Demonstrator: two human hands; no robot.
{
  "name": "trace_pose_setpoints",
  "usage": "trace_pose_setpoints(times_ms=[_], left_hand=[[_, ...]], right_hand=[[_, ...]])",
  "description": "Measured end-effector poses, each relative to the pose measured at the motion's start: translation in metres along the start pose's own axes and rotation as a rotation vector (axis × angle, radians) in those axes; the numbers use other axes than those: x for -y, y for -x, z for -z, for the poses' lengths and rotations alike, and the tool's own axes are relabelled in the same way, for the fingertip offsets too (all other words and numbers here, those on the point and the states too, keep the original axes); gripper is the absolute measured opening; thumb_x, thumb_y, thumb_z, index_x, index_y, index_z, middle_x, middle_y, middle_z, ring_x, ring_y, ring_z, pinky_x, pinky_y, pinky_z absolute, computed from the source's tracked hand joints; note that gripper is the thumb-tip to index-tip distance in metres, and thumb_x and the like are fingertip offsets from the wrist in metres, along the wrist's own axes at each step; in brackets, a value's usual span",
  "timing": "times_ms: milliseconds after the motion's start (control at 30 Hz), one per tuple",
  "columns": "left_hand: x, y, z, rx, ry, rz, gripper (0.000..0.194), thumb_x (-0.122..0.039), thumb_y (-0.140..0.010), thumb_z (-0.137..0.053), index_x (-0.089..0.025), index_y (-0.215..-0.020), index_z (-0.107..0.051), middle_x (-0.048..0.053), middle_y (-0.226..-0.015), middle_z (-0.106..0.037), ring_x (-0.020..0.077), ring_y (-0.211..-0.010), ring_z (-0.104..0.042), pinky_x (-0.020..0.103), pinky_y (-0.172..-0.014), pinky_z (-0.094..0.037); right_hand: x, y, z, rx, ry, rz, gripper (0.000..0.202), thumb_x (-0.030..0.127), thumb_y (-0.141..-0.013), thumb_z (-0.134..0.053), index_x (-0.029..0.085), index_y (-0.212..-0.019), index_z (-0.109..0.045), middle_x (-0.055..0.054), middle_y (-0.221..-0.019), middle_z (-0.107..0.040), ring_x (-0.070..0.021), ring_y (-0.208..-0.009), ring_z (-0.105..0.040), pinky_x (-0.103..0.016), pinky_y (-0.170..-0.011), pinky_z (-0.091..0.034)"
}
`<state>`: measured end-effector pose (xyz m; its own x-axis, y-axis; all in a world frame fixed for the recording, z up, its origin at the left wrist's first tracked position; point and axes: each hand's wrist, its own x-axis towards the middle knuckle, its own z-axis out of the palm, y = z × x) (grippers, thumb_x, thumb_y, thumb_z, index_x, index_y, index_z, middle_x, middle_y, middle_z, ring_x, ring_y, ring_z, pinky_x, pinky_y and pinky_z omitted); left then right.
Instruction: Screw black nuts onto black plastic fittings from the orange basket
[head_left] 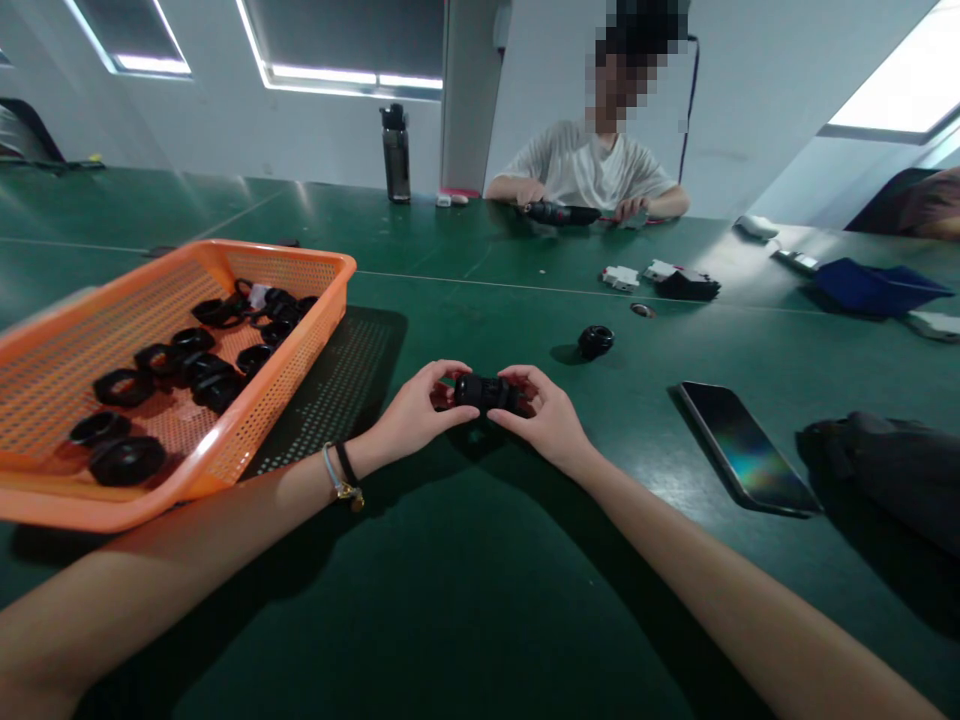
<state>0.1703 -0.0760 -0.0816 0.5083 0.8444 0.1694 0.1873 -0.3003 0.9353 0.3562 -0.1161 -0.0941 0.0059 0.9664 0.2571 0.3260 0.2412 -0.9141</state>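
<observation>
A black plastic cable gland lies sideways between my two hands, just above or on the green table. My left hand grips its left end between thumb and fingers. On the other end, my right hand pinches it the same way. Fingertips cover both ends of the piece. Beyond my right hand, a similar black piece rests by itself on the table. To the left stands an orange plastic basket, holding several loose black rings and threaded parts.
A smartphone and a dark cloth item lie to the right. Farther back are white parts, a blue tray and a dark bottle. Across the table, a person in a white shirt handles a dark tool.
</observation>
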Motion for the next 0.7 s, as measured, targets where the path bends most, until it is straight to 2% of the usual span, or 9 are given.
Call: trace_pose_setpoints(times_ms=[200, 433, 567, 700], left_hand=[[-0.006, 0.005, 0.001, 0.078, -0.004, 0.008, 0.040, -0.022, -0.067, -0.069, -0.017, -0.103, -0.051, 0.004, -0.099, -0.058, 0.0132, -0.076, -0.057, 0.029, -0.073, -0.048], [-0.006, 0.018, 0.007, 0.107, 0.042, 0.046, 0.046, -0.021, -0.066, -0.068, -0.018, -0.109, -0.053, 0.004, -0.101, -0.058, 0.0141, -0.080, -0.059, 0.029, -0.075, -0.049], [-0.008, 0.019, 0.008, 0.108, 0.029, 0.072, 0.044, -0.020, -0.065, -0.068, -0.017, -0.107, -0.055, 0.003, -0.094, -0.061, 0.0140, -0.077, -0.059, 0.029, -0.075, -0.050], [-0.010, 0.017, 0.007, 0.116, 0.036, 0.075, 0.044, -0.019, -0.064, -0.069, -0.017, -0.106, -0.054, 0.002, -0.092, -0.062, 0.0152, -0.080, -0.060, 0.030, -0.075, -0.050]], right_hand=[[0.006, 0.004, -0.001, 0.065, 0.046, 0.108, 0.036, 0.026, -0.065, -0.071, 0.023, -0.098, -0.057, -0.004, -0.099, -0.058, -0.0198, -0.093, -0.058, -0.037, -0.083, -0.050], [0.010, 0.017, -0.006, 0.133, -0.055, 0.057, 0.036, 0.017, -0.066, -0.065, 0.024, -0.100, -0.055, -0.004, -0.101, -0.057, -0.0184, -0.095, -0.058, -0.034, -0.080, -0.053], [0.012, 0.021, -0.007, 0.105, -0.034, 0.044, 0.033, 0.016, -0.068, -0.063, 0.023, -0.099, -0.055, -0.004, -0.102, -0.058, -0.0179, -0.092, -0.060, -0.034, -0.079, -0.054], [0.015, 0.020, -0.006, 0.090, 0.019, 0.041, 0.027, 0.019, -0.069, -0.064, 0.021, -0.094, -0.056, -0.003, -0.094, -0.062, -0.0174, -0.085, -0.063, -0.036, -0.080, -0.053]])
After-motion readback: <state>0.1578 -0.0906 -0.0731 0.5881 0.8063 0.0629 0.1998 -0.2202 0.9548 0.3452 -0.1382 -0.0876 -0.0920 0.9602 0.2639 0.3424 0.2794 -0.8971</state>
